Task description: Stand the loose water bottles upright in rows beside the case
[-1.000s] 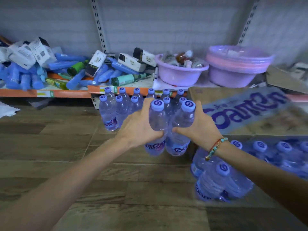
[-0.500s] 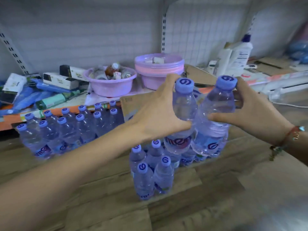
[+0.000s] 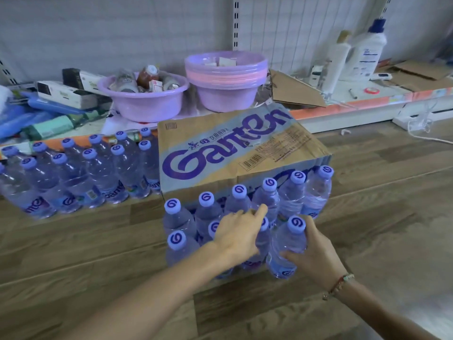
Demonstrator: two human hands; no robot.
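The cardboard water case [image 3: 232, 148] lies on the wooden floor under the shelf. A row of upright clear bottles with purple caps [image 3: 269, 200] stands along its front, with a shorter row [image 3: 180, 246] nearer me. More upright bottles [image 3: 85, 173] stand in two rows to the left of the case. My left hand [image 3: 236, 233] holds a bottle [image 3: 261, 244] in the near row, mostly hiding it. My right hand [image 3: 316, 253] grips another bottle [image 3: 290, 244] round its body, upright on the floor just right of the first.
The low shelf behind holds two purple basins [image 3: 144, 104], stacked bowls [image 3: 225, 77], boxes and tubes at the left, flattened cardboard [image 3: 294, 92] and white detergent bottles [image 3: 367, 52] at the right. A white power strip and cable [image 3: 421, 119] lie on the floor at the right.
Both hands have carried their bottles down from in front of me to the floor in the near row before the case. The view has turned right and down.
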